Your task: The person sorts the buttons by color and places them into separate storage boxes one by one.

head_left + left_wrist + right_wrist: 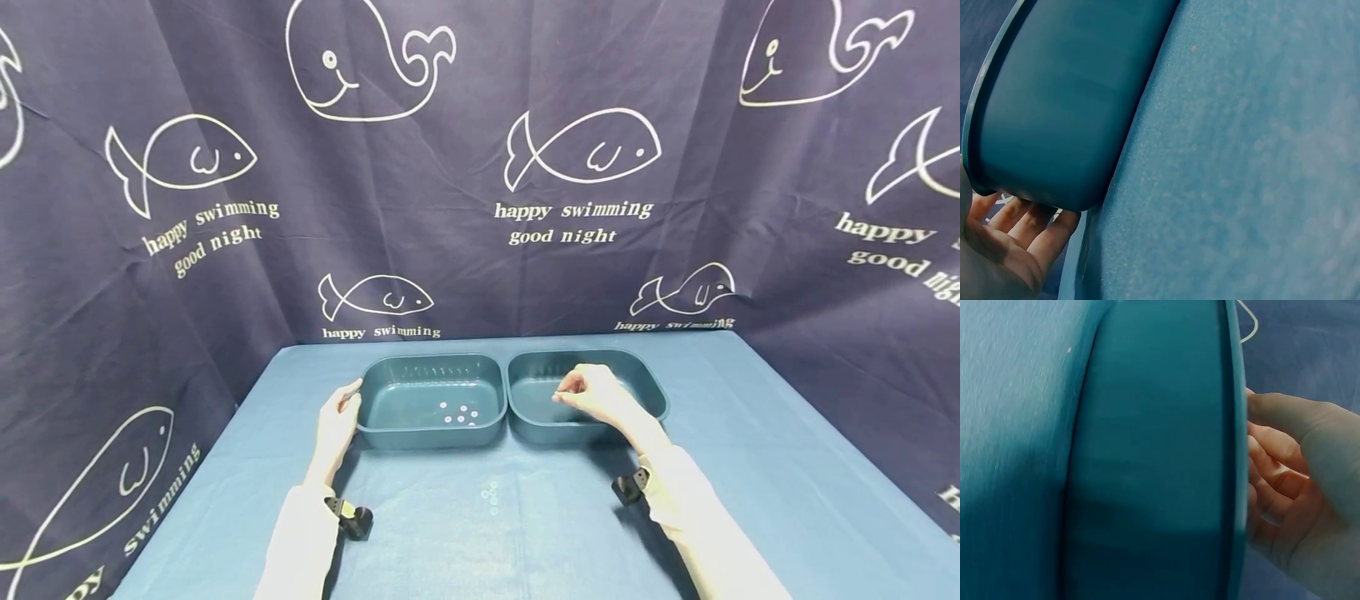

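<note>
Two dark teal plastic bins stand side by side on the table. At the outer end of the left bin (431,439), my left hand (337,422) touches the end wall with extended fingers (1054,240). Several small whitish rings (461,419) lie in that bin's right half. My right hand (600,394) is over the right bin (585,432), thumb and forefinger brought together and the other fingers curled. A tiny pale thing (557,397) shows at its fingertips, too small to identify. In the right wrist view, the bin's rim hides these fingertips.
Several small pale rings (491,497) lie on the blue table cover (450,542), in front of the gap between the bins. A dark blue curtain (465,183) with whale and fish drawings hangs behind and at both sides.
</note>
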